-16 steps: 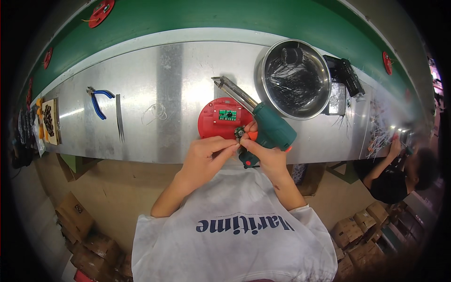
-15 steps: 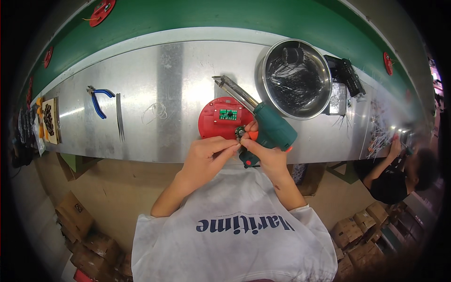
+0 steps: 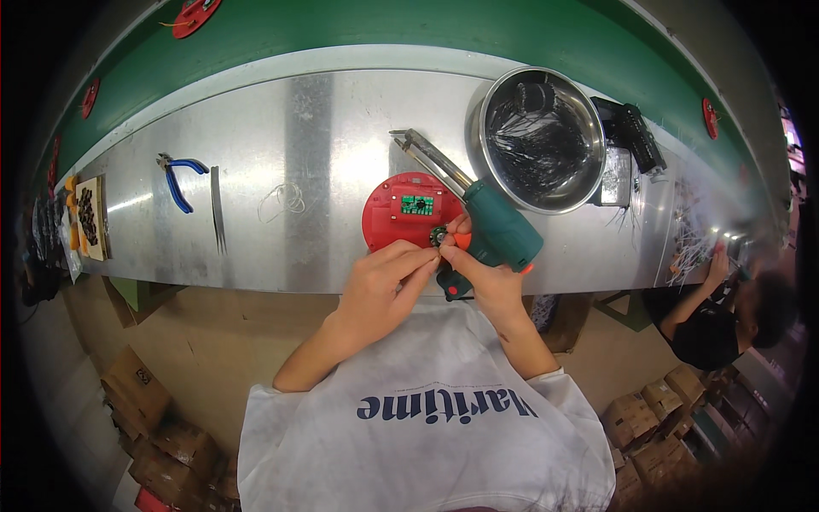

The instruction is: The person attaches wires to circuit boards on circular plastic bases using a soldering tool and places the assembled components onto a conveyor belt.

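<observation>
My right hand is closed, thumb and fingers pinching a small round circuit board with a metallic centre. Beside it, my left hand brings thumb and forefinger together at the board's near edge; whatever lies between them is too small to make out. Just beyond the fingers lies a red round housing with a green rectangular circuit board in it. A green soldering gun with an orange trigger rests on the metal bench, its long tip pointing away to the left. My right hand partly covers its handle.
A steel bowl of dark wires stands at the back right, beside black boxes. Blue pliers, tweezers and a thin wire coil lie left. Beyond runs a green belt. A co-worker works far right.
The view has shifted slightly. Both hands stay together at the small round board, the left fingers moving a little to the right.
</observation>
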Demonstrator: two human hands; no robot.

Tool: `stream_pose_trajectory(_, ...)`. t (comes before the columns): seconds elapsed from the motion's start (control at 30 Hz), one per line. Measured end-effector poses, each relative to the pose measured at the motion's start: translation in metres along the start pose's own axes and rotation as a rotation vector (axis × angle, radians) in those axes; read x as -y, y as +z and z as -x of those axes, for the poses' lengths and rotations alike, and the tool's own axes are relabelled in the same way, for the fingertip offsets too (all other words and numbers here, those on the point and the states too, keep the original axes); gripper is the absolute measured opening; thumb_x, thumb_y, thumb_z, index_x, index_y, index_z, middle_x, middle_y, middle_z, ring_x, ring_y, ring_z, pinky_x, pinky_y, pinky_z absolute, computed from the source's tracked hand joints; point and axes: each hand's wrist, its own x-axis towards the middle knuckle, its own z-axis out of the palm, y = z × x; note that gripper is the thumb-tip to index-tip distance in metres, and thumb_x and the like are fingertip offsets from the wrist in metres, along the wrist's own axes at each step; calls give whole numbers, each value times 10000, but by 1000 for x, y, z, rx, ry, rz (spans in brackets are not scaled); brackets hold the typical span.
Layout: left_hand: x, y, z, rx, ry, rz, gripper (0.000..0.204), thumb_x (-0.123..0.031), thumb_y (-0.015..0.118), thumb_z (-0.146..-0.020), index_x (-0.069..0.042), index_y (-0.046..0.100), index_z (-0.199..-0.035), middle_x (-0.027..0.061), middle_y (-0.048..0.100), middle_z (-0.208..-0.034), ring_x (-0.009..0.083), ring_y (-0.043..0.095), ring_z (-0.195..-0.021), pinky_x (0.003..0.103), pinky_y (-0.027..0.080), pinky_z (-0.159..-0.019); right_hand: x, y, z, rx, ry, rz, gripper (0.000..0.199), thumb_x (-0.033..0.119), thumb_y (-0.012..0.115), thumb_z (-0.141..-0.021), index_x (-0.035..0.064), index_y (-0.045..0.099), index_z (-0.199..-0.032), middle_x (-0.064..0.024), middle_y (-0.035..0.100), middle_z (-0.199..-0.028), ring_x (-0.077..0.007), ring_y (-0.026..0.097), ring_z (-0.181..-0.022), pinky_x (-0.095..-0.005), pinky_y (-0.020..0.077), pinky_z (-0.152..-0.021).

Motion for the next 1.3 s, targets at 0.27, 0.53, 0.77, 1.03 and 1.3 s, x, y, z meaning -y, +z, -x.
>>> stream_pose_trajectory(0.27, -5, 14, 7, -54, -314, 114, 140, 2, 693, -839, 12, 654, -973, 65, 673, -812, 58, 586, -609, 194, 451, -528, -6, 0, 0, -16, -20, -114, 286, -63, 679, -809, 18, 576, -1064, -59, 607, -1004, -119, 617, -869, -256, 526, -736)
stream_pose_trajectory(0.53, -5, 13, 7, -62, -268, 150, 108, -9, 660, -869, 14, 656, -975, 96, 688, -813, 113, 660, -657, 225, 482, -537, -1, 0, 1, -28, 82, -222, 309, -89, 674, -766, 17, 564, -1034, -88, 569, -1034, -137, 595, -835, -256, 479, -703)
stream_pose_trajectory(0.77, -2, 11, 6, -63, -196, 139, 113, -11, 658, -872, 22, 661, -980, 97, 684, -820, 107, 651, -657, 226, 474, -534, -2, -1, 1, -22, 127, -264, 263, -75, 642, -805, 18, 567, -1039, -94, 576, -1040, -122, 572, -760, -248, 468, -688)
stream_pose_trajectory(1.03, -2, 10, 1, -75, -78, 26, 104, -1, 669, -849, 9, 671, -952, 87, 641, -766, 130, 592, -585, 244, 440, -513, -3, 3, 2, -49, 114, -253, 266, -68, 649, -817, 20, 571, -1056, -83, 577, -1060, -106, 570, -770, -240, 473, -694)
stream_pose_trajectory(1.3, 3, 13, 4, -111, -95, 66, 101, 7, 674, -840, 5, 678, -941, 84, 640, -758, 137, 596, -581, 249, 442, -507, -6, 5, 3, -60, 107, -253, 251, -60, 646, -834, 21, 570, -1058, -84, 575, -1069, -105, 575, -781, -241, 475, -696)
